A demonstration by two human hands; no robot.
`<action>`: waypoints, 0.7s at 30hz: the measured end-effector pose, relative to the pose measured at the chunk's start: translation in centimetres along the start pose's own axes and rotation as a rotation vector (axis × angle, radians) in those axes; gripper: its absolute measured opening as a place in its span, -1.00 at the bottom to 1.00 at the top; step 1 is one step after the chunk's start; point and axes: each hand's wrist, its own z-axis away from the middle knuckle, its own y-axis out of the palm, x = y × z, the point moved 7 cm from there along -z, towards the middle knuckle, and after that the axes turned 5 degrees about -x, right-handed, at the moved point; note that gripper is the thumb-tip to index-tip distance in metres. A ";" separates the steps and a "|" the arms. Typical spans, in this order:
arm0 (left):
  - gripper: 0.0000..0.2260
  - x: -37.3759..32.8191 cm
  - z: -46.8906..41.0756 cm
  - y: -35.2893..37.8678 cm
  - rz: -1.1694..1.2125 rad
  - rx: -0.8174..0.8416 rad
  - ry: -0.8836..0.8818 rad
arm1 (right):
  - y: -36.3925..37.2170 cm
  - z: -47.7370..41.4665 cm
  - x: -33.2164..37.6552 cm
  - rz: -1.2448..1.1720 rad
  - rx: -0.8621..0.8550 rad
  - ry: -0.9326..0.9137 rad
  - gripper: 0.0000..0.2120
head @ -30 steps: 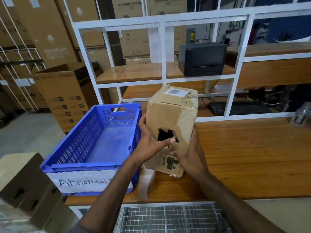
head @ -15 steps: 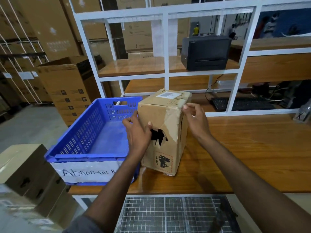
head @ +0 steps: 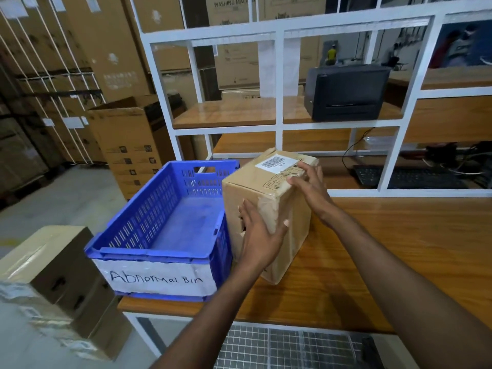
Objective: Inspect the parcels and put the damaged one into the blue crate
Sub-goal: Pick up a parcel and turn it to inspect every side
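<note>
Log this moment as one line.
parcel: on table beside blue crate, not inside | left hand: flat on torn face | right hand: resting on top

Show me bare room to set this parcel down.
The blue crate has a bare floor. So is the table right of the parcel, up to the white frame. Crowded: keyboard and cables behind that frame; none between crate and parcel.
</note>
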 end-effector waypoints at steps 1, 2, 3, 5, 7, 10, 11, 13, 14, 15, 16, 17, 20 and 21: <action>-0.05 0.0 -0.2 0.1 0.004 -0.013 0.000 | -0.2 -0.2 0.0 0.018 -0.002 0.005 -0.42; -0.11 -0.1 -0.4 0.3 0.003 -0.020 0.001 | -0.3 -0.5 -0.2 0.025 -0.009 0.003 -0.48; -0.15 -0.3 -0.5 0.6 -0.004 -0.025 0.001 | -0.4 -0.8 -0.4 0.022 -0.024 -0.004 -0.52; -0.18 -0.7 -0.5 1.2 -0.019 -0.023 -0.013 | -0.6 -1.1 -0.4 0.017 -0.077 -0.022 -0.58; -0.15 -1.2 -0.4 2.3 -0.017 -0.005 -0.023 | -0.5 -1.1 -0.4 0.030 -0.126 -0.039 -0.63; -0.14 -2.3 0.2 4.3 -0.043 -0.023 0.021 | -0.3 -1.0 -0.5 0.012 -0.163 -0.047 -0.58; -0.14 -2.6 0.5 5.0 -0.054 -0.029 0.049 | -0.4 -1.0 -0.7 0.005 -0.177 -0.040 -0.55; -0.13 -2.8 1.1 6.0 -0.073 -0.051 0.088 | -0.5 -1.2 -0.8 0.023 -0.188 -0.049 -0.57; -0.12 -2.7 1.2 6.3 -0.069 -0.068 0.092 | -0.7 -1.4 -0.6 0.040 -0.197 -0.068 -0.63; -0.11 -2.7 1.3 6.5 -0.049 -0.085 0.088 | -1.0 -1.8 -0.5 0.058 -0.218 -0.085 -0.70; -0.10 -2.6 1.3 6.5 -0.021 -0.101 0.075 | -1.3 -2.3 -0.2 0.081 -0.238 -0.100 -0.75; -0.09 -2.6 1.5 6.5 0.008 -0.116 0.061 | -1.5 -2.9 -0.1 0.098 -0.243 -0.106 -0.76; 0.01 -2.4 1.7 6.1 0.048 -0.183 0.002 | -1.7 -4.6 -0.1 0.081 -0.156 -0.040 -0.37; 0.04 -2.1 1.7 6.0 0.048 -0.198 -0.024 | -1.9 -5.2 -0.3 0.066 -0.105 -0.009 -0.22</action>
